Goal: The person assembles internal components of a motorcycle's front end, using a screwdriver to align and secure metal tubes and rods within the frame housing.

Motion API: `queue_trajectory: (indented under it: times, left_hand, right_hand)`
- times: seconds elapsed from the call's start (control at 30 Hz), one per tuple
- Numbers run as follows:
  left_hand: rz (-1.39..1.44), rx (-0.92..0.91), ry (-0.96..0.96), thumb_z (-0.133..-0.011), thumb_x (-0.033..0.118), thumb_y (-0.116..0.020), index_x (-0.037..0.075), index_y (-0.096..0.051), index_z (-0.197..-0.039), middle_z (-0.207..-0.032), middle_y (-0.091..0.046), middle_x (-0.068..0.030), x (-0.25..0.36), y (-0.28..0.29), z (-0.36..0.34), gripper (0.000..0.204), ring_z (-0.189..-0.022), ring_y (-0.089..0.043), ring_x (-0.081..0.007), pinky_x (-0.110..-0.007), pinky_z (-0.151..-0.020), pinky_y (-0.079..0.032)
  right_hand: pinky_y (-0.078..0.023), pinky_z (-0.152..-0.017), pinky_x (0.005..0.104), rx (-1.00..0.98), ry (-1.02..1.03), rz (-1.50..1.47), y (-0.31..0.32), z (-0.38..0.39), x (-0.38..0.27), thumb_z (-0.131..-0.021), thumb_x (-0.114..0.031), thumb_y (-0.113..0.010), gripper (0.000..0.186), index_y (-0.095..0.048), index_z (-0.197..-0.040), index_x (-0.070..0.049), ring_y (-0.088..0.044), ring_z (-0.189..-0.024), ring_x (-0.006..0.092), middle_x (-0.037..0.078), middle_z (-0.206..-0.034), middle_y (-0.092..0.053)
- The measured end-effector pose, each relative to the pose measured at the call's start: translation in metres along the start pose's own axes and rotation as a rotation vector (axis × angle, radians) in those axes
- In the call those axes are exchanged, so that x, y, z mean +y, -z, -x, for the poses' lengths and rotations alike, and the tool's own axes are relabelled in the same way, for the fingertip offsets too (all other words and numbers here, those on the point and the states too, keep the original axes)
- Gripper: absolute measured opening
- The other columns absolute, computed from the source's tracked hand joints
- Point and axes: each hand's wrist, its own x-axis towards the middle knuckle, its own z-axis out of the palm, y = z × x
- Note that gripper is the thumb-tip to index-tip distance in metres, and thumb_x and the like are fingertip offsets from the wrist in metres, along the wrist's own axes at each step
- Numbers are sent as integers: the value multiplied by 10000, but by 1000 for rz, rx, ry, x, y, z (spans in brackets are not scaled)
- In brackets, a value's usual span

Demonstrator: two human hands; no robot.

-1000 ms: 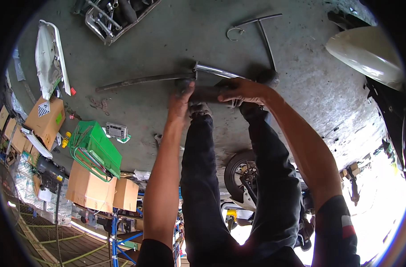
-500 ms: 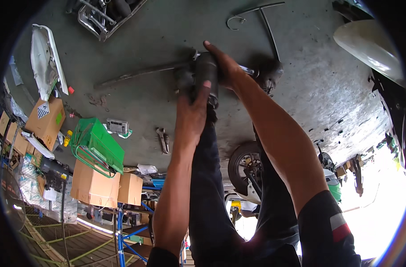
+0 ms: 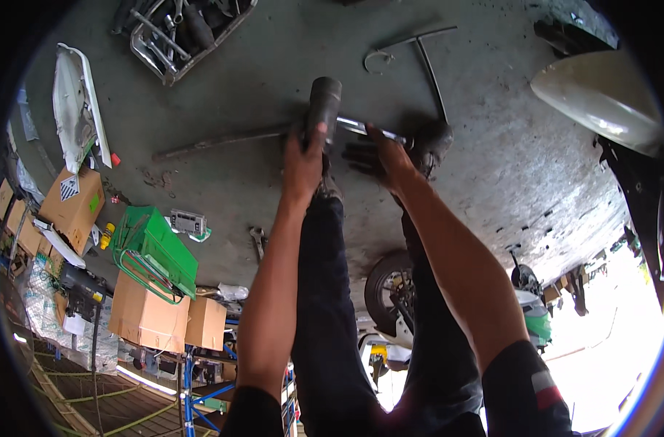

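A dark, thick cylinder (image 3: 324, 102) stands tilted up from my left hand (image 3: 301, 169), whose fingers are closed round its lower part. Just right of it, my right hand (image 3: 391, 162) is open, its fingers spread toward the cylinder without gripping it. Beyond the right fingers shows a shiny metal bar (image 3: 352, 125), running toward my right shoe (image 3: 431, 140). A long dark pipe (image 3: 219, 140) lies on the floor and passes behind my left hand. Whether pipe and bar join is hidden by the cylinder and hand.
Ahead on the left sits a metal tray (image 3: 141, 51) of tools. A thin T-shaped rod (image 3: 432, 76) lies ahead on the right, short of a pale curved panel (image 3: 590, 95). A wrench (image 3: 257, 239), a green case (image 3: 160, 244) and cardboard boxes (image 3: 146, 313) are at left.
My right hand has come off the cylinder and moved down and right, opening its fingers. The left hand keeps the cylinder, now shifted slightly left. The whole view has shifted a little.
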Motion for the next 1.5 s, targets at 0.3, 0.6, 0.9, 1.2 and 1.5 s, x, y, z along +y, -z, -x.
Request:
queue_trajectory:
  times: [0.3, 0.6, 0.9, 1.2, 1.5]
  left_hand:
    - [-23, -24, -42, -908, 524, -560, -82, -458, -1241, -1096, -580, -331, -16, -46, -21, 699, -1040, -556, -479, -468, -882, -441]
    - [472, 61, 305, -895, 495, -582, 35, -563, -882, -645, -528, -27, 21, 18, 41, 461, -482, -485, -98, -274, -442, -395]
    - [663, 293, 261, -955, 454, -513, 45, -538, -945, -682, -585, -60, -5, 75, -36, 411, -483, -481, -100, -288, -431, -389]
    - [318, 733, 301, -848, 305, -727, 0, -582, -1059, -873, -632, -131, -91, 13, -130, 399, -789, -633, -282, -430, -804, -509]
    - [-784, 376, -109, -820, 333, -699, 7, -495, -1216, -1226, -488, -220, -33, -43, -96, 553, -1105, -534, -361, -481, -933, -437]
  right_hand:
    - [-523, -753, 343, 115, 107, 153, 70, 32, -17, -962, -309, -552, 354, -584, -1143, -7, -665, -825, 210, 118, -936, -675]
    - [-508, -709, 311, 111, 558, 799, 92, 29, -50, -962, -211, -550, 249, -615, -1066, 6, -624, -799, 142, 74, -928, -639]
    - [-501, -854, 410, 569, 1603, 1149, 16, 68, -204, -807, -264, -705, 486, -541, -1197, -24, -646, -1005, 335, 210, -1088, -651]
    - [-370, -1042, 452, 314, 1500, 1782, -78, 100, -219, -776, -128, -680, 663, -407, -1376, -54, -406, -1268, 392, 201, -1344, -443]
    - [-388, -969, 492, 516, 1404, 2015, -77, 79, -215, -726, -191, -766, 794, -362, -1389, -26, -475, -1120, 408, 237, -1158, -514]
